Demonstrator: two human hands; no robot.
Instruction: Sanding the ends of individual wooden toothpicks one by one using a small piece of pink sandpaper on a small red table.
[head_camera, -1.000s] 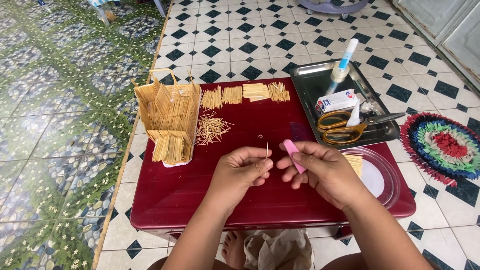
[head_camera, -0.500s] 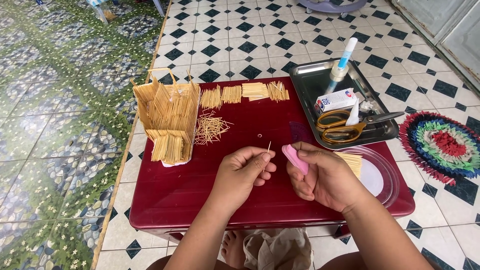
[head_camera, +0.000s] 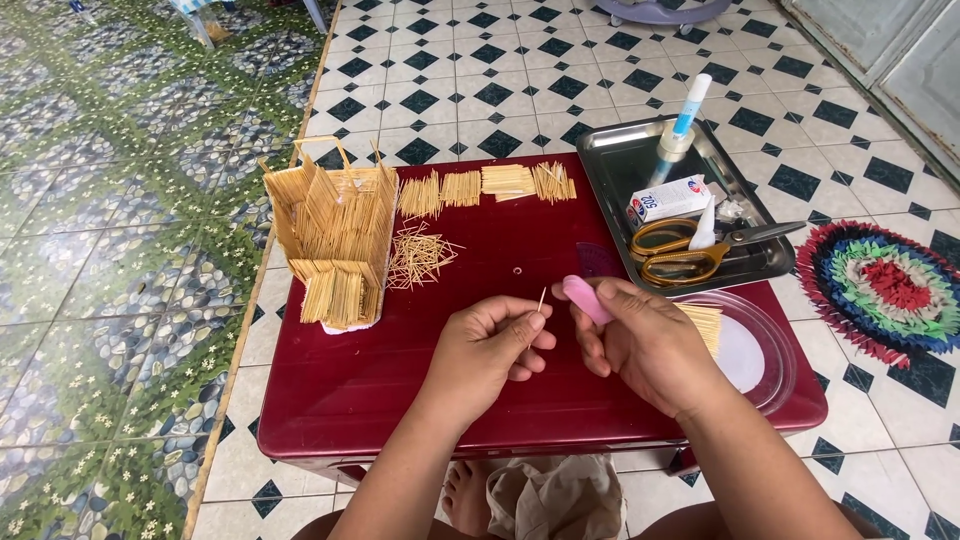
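Observation:
My left hand (head_camera: 490, 345) pinches a thin wooden toothpick (head_camera: 541, 301) upright between thumb and fingers. Right beside it, my right hand (head_camera: 640, 345) holds a small pink tool (head_camera: 584, 297), its tip pointing up near the toothpick. Both hands hover over the front middle of a dark red low table (head_camera: 430, 345). A small house-like model built of toothpicks (head_camera: 335, 235) stands at the table's left. Loose toothpicks (head_camera: 418, 255) lie next to it, and several trimmed bundles (head_camera: 485, 186) are lined up along the far edge.
A metal tray (head_camera: 610, 160) at the back right holds a glue bottle (head_camera: 680, 130), a small box (head_camera: 668, 198) and yellow-handled scissors (head_camera: 700, 250). A clear round lid (head_camera: 770, 350) with toothpicks sits under my right wrist. A colourful rag mat (head_camera: 885, 285) lies on the tiled floor.
My right hand has turned the pink tool from pointing down toward the toothpick to tip-up. The left hand keeps the toothpick in nearly the same spot.

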